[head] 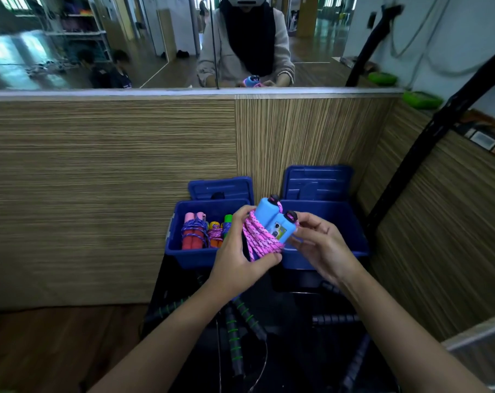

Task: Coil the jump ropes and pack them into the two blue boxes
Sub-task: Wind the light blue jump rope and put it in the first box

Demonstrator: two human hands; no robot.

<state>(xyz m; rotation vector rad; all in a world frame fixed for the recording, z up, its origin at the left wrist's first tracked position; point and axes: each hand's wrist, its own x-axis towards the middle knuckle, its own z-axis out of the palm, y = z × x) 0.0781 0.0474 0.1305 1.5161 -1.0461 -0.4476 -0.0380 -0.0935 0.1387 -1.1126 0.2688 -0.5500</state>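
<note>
I hold a pink jump rope (258, 236) with two light-blue handles (271, 219) above the gap between two blue boxes. My left hand (237, 259) grips the coiled pink cord from the left and below. My right hand (317, 245) pinches the cord at the handles' right side. The left blue box (181, 251) contains several coiled ropes, one with red handles (192, 231) and others with orange and green handles. What lies inside the right blue box (339, 219) is mostly hidden by my hands.
Two blue lids (220, 188) lean upright against the wooden wall behind the boxes. Black jump ropes with green-ringed handles (235, 330) lie on the dark surface below my arms. A black slanted bar (427, 137) rises at right. A mirror above reflects a person.
</note>
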